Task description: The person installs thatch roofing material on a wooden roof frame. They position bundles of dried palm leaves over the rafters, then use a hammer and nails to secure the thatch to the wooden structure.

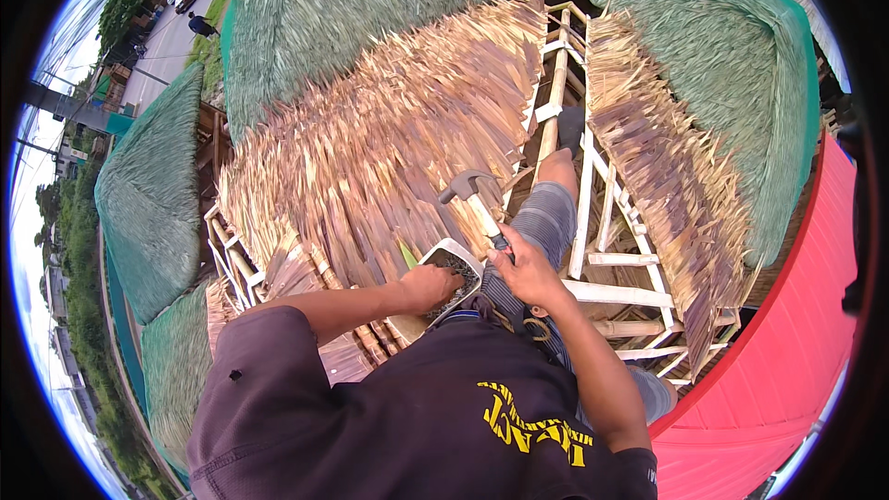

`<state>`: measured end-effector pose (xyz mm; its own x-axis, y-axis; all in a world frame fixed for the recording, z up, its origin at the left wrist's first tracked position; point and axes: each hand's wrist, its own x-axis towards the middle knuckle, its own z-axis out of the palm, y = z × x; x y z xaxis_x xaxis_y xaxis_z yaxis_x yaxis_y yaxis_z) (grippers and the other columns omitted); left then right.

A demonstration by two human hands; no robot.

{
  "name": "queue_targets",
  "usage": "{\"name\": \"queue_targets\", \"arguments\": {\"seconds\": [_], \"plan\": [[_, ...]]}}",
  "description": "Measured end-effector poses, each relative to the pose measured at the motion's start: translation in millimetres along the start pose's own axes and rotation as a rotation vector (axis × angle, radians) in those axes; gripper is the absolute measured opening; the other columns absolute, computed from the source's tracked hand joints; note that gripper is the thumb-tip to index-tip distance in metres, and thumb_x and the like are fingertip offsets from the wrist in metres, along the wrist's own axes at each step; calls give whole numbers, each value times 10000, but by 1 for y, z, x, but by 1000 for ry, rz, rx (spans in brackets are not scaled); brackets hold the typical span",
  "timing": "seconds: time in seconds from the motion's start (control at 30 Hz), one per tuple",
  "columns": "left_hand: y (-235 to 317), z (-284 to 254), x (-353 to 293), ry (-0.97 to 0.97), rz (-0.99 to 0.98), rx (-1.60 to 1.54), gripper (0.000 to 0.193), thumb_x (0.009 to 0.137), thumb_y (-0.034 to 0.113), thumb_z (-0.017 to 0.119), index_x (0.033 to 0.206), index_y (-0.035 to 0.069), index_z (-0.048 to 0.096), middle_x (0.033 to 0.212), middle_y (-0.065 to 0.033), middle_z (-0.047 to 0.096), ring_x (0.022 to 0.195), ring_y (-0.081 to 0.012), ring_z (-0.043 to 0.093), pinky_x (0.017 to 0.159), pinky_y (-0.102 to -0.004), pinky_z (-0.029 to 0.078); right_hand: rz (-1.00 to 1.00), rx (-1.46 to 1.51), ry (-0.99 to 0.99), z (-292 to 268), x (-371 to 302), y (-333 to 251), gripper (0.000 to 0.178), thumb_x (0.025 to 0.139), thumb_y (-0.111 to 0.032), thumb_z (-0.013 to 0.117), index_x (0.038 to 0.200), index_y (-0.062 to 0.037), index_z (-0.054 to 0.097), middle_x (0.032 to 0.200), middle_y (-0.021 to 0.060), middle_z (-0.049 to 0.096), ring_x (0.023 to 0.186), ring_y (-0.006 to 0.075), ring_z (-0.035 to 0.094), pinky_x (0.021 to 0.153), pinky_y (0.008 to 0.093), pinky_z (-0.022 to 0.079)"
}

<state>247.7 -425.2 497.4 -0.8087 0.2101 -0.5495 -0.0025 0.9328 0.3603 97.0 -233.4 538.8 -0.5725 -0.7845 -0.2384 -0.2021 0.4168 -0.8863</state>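
My left hand (429, 288) reaches into a white, open-topped plastic container (474, 261) at my waist. Its fingers are curled closed, with the tips hidden among small dark pieces (452, 264) that look like nails. In my right hand (526, 268) is a claw hammer (481, 211), gripped around the dark lower end of its handle. The hammer's metal head points up and to the left, above the thatch and not touching the container. A green strip of leaf (408, 256) shows beside the container's left edge.
Brown dried-leaf thatch (370, 130) slopes away in front. To its right, an open frame of bamboo poles (557, 83) and white strips (585, 194) has gaps; my leg (546, 213) is there. Green-netted thatched roofs (370, 0) surround this, with red roofing (769, 389) at right and a road far left.
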Motion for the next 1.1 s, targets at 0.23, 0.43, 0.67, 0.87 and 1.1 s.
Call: {"name": "queue_targets", "arguments": {"seconds": [0.23,0.43,0.67,0.87,1.1], "plan": [[27,-107,37,268,39,-968,139,1011,147,634,1043,12,631,903,-65,706,829,-121,716,682,-316,561,98,205,266,-28,-17,-5,426,982,-275,660,1270,30,587,897,214,698,800,359,690,750,432,534],[96,-135,122,277,194,-1269,141,1047,142,600,1076,4,607,950,-31,660,849,-108,664,752,-264,553,57,707,642,-78,-27,15,265,992,-235,686,1082,5,622,623,5,576,467,66,516,433,255,425],[186,-105,273,60,284,-1221,159,1014,40,621,1144,-28,683,985,-50,710,869,-104,664,814,-266,566,226,776,1102,-150,-50,130,150,939,-116,686,925,12,608,654,14,587,555,87,518,518,303,438],[260,-22,471,-94,255,-876,248,927,21,681,1169,-26,708,966,-101,755,858,-120,686,768,-294,562,669,683,1370,-187,-118,313,71,989,-80,572,983,-37,517,647,-10,517,488,79,501,453,266,451],[348,124,716,-8,556,-528,165,921,44,662,1068,-17,704,892,-106,736,805,-177,711,760,-314,555,1090,339,1214,-209,-192,486,220,905,-160,613,929,57,583,795,271,662,783,460,678,719,506,528]]}}
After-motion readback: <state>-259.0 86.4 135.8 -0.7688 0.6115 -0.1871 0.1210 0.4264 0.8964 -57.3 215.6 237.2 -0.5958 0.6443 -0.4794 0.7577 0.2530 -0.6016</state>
